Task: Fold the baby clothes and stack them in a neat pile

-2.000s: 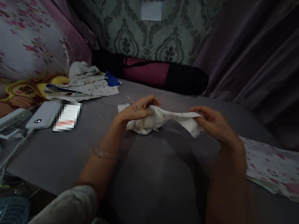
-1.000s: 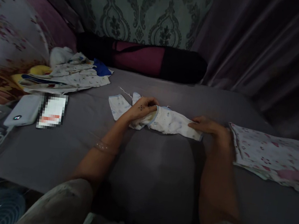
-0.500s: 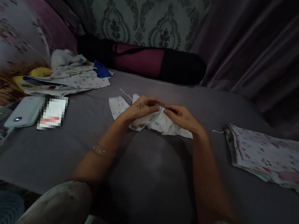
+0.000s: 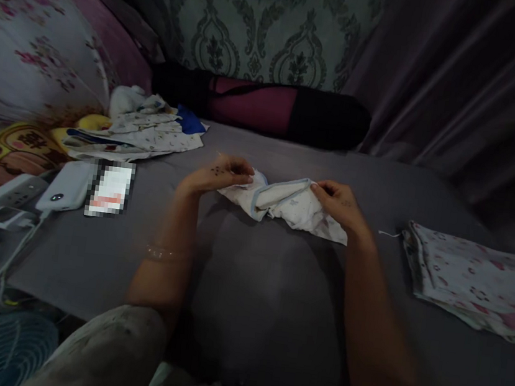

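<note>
White cloth (image 4: 293, 211) in opposed, inward-pointing fingers (image 4: 242, 180) (image 4: 322, 194)

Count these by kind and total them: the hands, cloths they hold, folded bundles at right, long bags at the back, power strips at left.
Hands: 2 (left hand, right hand)
Blue-edged cloth: 1
Folded bundle: 1
Black-and-pink bag: 1
Power strip: 1
Total: 6

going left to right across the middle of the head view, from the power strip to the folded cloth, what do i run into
power strip, white power bank, pixelated rectangular item, left hand, blue-trimmed white garment, right hand, folded printed cloth
</note>
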`<state>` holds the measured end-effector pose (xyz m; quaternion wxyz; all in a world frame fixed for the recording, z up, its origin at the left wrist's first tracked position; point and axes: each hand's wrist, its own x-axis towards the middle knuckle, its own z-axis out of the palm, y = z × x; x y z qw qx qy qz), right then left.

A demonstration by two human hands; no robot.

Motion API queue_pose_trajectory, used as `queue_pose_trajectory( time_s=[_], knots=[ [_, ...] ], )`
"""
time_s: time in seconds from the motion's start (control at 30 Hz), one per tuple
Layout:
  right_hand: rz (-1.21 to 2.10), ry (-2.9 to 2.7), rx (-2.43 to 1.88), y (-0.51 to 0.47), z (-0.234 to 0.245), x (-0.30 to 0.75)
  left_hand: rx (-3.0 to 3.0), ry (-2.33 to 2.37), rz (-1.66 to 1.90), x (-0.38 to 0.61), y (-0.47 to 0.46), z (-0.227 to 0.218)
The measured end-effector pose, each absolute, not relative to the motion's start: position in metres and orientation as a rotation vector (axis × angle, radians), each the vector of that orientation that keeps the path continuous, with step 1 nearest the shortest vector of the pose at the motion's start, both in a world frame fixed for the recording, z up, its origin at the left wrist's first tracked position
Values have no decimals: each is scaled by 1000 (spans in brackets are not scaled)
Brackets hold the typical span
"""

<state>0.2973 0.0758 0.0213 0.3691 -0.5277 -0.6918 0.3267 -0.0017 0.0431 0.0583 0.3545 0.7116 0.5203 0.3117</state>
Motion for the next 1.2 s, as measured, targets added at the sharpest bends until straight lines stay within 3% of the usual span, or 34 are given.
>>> queue_pose_trajectory(
  time_s=[0.3, 0.53, 0.83, 1.0, 1.2],
  knots=[
    [895, -1736, -1349, 77, 19, 298, 1919, 1241, 530, -12, 45, 52],
    [901, -1743, -1355, 77, 18, 299, 1911, 1221, 521, -12, 53, 38],
    [828, -1837, -1259, 76, 27, 301, 1705, 1301, 1032, -8, 57, 41],
    [716, -1925, -1169, 70, 54, 303, 1761, 1266, 1294, -3, 59, 66],
    [645, -1936, -1089, 54, 89, 309, 1995, 1241, 1356, 1, 39, 105]
  ],
)
